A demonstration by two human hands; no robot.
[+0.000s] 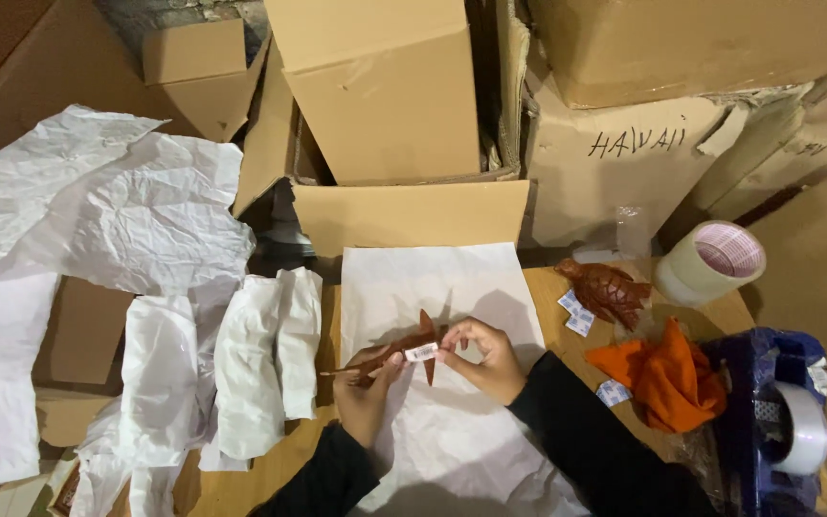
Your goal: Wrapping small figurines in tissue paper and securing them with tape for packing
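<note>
Both hands (pixel 433 369) pinch a wooden fish carving (pixel 412 347) over white paper (pixel 452 287).

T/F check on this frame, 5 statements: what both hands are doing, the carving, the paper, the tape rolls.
1. Both hands hold a small brown wooden carving. True: left hand and right hand both grip it.
2. The carving is held over a sheet of white paper. True.
3. A white label sits on the carving. True.
4. The wooden turtle is in the right hand. False: it lies apart on the table, beside the orange cloth.
5. The tape roll lies on the white paper. False: it lies off the paper, to the right of the turtle.
</note>
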